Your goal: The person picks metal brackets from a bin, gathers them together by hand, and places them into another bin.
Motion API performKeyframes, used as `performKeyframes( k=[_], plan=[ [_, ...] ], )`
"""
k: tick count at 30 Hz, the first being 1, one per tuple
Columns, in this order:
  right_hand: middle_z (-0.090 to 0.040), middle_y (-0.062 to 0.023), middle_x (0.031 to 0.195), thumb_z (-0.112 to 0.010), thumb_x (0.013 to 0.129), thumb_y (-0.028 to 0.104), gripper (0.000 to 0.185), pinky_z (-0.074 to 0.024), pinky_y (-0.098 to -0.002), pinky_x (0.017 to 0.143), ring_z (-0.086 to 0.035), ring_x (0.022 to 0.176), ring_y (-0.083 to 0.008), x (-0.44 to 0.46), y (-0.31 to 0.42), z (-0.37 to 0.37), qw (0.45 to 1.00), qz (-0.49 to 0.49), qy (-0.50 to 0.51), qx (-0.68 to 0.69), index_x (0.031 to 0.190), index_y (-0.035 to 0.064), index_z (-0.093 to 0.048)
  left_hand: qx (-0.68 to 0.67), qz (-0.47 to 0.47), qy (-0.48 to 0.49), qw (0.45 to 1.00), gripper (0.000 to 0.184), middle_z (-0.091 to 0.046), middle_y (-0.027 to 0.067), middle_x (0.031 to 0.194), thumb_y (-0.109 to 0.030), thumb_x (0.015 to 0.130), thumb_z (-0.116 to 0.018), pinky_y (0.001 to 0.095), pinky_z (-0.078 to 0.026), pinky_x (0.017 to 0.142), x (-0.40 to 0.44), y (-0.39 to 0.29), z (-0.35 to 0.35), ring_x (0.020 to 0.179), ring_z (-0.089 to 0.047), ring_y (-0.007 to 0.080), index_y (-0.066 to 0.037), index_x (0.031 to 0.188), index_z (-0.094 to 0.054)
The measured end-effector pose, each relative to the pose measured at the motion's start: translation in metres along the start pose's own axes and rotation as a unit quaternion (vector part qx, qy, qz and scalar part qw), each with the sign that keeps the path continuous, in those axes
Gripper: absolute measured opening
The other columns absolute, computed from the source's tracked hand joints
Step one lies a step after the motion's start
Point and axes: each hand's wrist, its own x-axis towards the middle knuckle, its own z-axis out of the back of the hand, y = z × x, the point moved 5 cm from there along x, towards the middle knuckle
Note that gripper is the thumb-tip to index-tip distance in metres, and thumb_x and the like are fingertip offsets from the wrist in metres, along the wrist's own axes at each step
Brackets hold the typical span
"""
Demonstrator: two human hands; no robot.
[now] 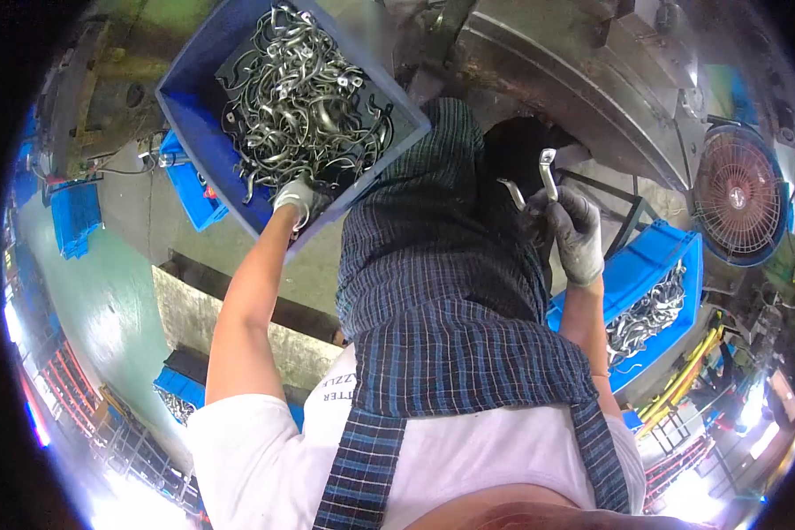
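My left hand (296, 200), in a pale glove, reaches over the near rim of a blue-grey bin (190, 78). The bin holds a heap of curved shiny metal parts (305, 102). The fingers of this hand are in shadow at the heap's lower edge, so their grip is hidden. My right hand (577, 231), in a glove with dark, stained fingers, is raised to the right of my lap. It pinches a bent metal part (548, 173) with a holed, flattened end pointing up. A second curved part (511, 193) sticks out beside its fingers.
A blue crate (623, 269) of metal parts (649, 318) stands below and right of my right hand. A round fan (738, 196) is at the far right. Heavy machinery (574, 75) rises ahead. A bench-like ledge (238, 314) and another crate of parts (178, 389) lie at the left.
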Motion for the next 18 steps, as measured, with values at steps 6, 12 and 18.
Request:
performKeyframes(
  k=[6,12,18],
  plan=[
    [-0.057,-0.0093,0.069,-0.047,0.084,0.043,0.047,-0.043,-0.0243,0.055,-0.054,0.059,-0.0147,0.003,-0.002,0.026,0.982,0.166,-0.087,0.016,0.081,-0.003,-0.054,0.066,0.002,0.002,0.998,0.063,-0.053,0.0193,0.109,-0.039,0.061,-0.066,0.0372,-0.041,0.083,0.048,0.017,-0.019,0.101,-0.051,0.0324,-0.002,0.11,-0.052],
    [-0.056,-0.0128,0.068,-0.039,0.088,0.037,0.041,-0.0421,-0.0274,0.048,-0.054,0.052,-0.0175,-0.005,0.031,0.088,0.909,0.22,-0.352,-0.022,0.083,-0.0023,-0.049,-0.28,-0.033,0.107,0.954,0.043,-0.056,0.0146,0.107,-0.031,0.077,-0.053,0.0349,-0.04,0.082,0.009,0.023,-0.022,0.097,-0.052,0.0262,-0.002,0.109,-0.051],
    [-0.06,-0.0062,0.08,-0.051,0.085,0.015,0.02,-0.041,-0.0213,0.064,-0.052,0.07,-0.0077,0.011,0.038,0.134,0.873,0.222,-0.428,-0.075,0.093,-0.0027,-0.056,-0.494,-0.085,0.304,0.81,0.024,-0.058,0.0027,0.075,-0.028,0.068,-0.062,0.0309,-0.046,0.06,0.033,0.011,-0.017,0.063,-0.055,0.0172,-0.009,0.082,-0.057]
  ],
)
